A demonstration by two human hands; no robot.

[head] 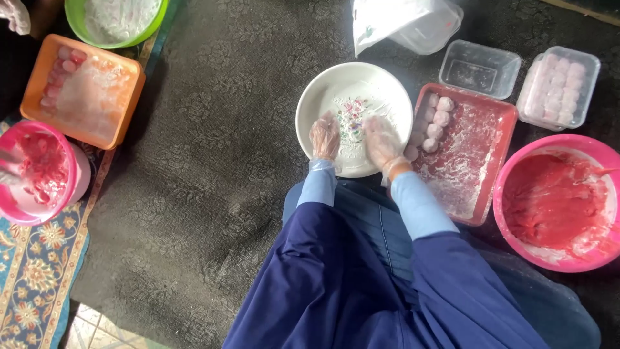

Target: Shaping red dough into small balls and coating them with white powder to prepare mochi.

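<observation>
Dark textured mat on the floor, with both gloved hands set in a floured white bowl.

The fingers of the left hand (325, 135) and right hand (382, 140) are spread flat, palms down, with nothing gripped, on the floury floor of the white bowl (314, 97). Just beside the bowl, a red tray (500, 139) is seen holding pale floured balls (436, 123) in a column. Beyond it, a pink bowl (597, 150) is filled with red dough. A clear lidded box (558, 87) is packed with pink balls, near an empty clear tub (479, 68).
</observation>
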